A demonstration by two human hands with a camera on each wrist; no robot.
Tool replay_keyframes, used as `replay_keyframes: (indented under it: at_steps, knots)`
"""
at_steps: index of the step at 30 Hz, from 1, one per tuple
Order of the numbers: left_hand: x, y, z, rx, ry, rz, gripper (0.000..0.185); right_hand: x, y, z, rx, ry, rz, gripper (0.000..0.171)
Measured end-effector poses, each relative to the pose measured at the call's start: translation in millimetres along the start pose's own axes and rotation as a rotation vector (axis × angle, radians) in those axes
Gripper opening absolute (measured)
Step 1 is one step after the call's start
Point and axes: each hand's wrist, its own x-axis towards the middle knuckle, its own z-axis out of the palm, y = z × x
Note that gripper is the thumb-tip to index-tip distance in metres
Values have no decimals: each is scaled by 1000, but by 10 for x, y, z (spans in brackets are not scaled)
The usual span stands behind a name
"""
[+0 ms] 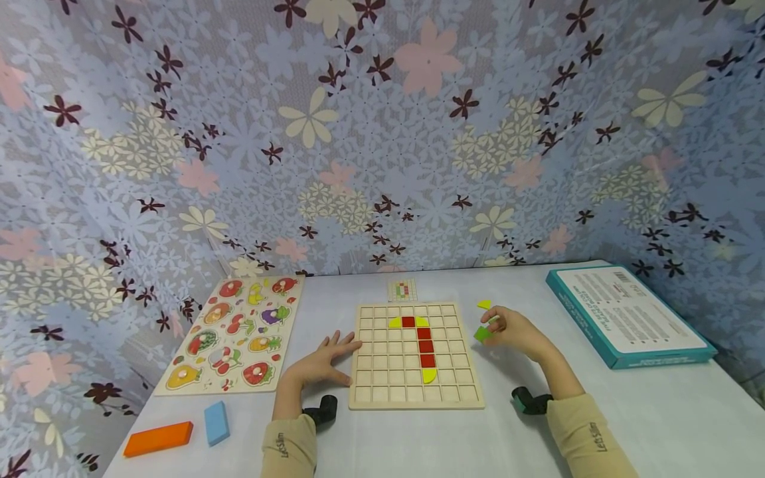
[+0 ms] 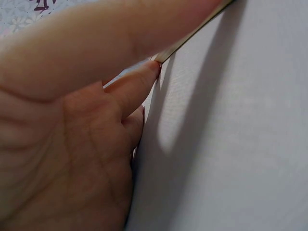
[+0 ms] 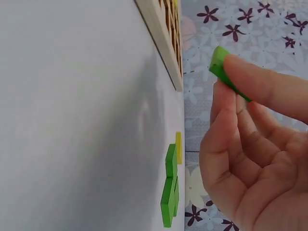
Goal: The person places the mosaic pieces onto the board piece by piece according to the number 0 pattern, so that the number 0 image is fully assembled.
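A wooden grid board [image 1: 415,395] lies in the middle of the white table, with red squares and yellow curved pieces set in it. My left hand [image 1: 323,362] rests flat on the table with its fingers straight, touching the board's left edge [image 2: 166,54]. My right hand [image 1: 510,328] is just right of the board and pinches a green tile [image 1: 482,334] [image 3: 222,72] between thumb and fingers. Beside it, more green tiles [image 3: 169,190] and a yellow piece [image 1: 483,304] [image 3: 178,147] lie on the table.
A fruit peg puzzle [image 1: 233,332] lies at the left. An orange block [image 1: 158,438] and a blue block [image 1: 216,422] sit near the front left corner. A teal box [image 1: 627,318] lies at the right. A small pattern card [image 1: 402,290] sits behind the board.
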Motion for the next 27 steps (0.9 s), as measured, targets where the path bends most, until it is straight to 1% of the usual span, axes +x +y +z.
replay_keyframes:
  at_steps: [3,5,9,16,23,27]
  knots:
    - [5,3,-3,-3,3,-4,82,-2,-34,-1,74,-2,9,39]
    - [8,6,-2,-8,5,-8,82,-5,-51,0,89,2,15,36]
    - [6,13,-1,-8,3,-6,83,-8,-70,8,103,14,35,30]
    - [1,18,-7,-13,4,-11,82,7,-78,32,117,-10,30,30]
    - [5,24,-16,-16,-1,-5,82,35,-130,113,105,-8,59,26]
    - [9,14,-15,-13,-3,-7,82,43,-161,173,100,-26,25,25]
